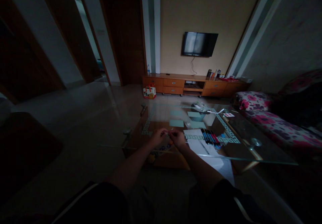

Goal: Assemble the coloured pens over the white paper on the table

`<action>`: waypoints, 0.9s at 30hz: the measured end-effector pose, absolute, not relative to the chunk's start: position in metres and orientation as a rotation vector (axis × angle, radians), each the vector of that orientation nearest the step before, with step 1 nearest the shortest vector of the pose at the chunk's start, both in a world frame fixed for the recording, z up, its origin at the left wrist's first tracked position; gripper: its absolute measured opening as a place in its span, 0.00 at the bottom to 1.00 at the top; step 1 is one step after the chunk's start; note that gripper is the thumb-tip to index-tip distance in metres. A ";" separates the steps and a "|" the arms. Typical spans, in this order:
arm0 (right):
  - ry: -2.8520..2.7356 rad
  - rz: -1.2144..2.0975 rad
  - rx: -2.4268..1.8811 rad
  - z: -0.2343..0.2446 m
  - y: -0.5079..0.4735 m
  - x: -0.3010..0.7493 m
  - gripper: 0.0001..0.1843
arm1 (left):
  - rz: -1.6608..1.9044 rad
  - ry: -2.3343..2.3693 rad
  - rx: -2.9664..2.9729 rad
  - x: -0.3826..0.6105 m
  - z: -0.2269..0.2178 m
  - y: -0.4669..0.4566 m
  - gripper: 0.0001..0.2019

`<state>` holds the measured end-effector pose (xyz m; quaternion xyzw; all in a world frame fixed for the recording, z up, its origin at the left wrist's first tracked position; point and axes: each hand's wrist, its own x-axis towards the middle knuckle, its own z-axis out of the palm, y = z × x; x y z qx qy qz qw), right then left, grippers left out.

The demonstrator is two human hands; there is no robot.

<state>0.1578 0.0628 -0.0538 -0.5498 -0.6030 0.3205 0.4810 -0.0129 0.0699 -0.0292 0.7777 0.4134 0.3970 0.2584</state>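
Observation:
My left hand [159,138] and my right hand [177,138] meet above the near side of a glass table [158,111]. The fingers of both are pinched close together around something small and pale that I cannot make out in the dim light. To the right of my right hand lies a row of several pens [209,136] with black, blue and red parts. White paper [196,146] is seen beside and under them, partly below the glass edge.
Farther back on the table are a clear plastic bag [200,107], a white strip [216,111] and a small card [228,115]. A flowered sofa [271,126] stands right. Beyond are a low wooden cabinet [173,86], a gift bag [149,92] and a wall television [200,44].

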 end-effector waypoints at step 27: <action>-1.317 0.849 -1.387 -0.052 0.062 0.156 0.10 | 1.306 1.091 1.577 -0.008 -0.035 0.078 0.10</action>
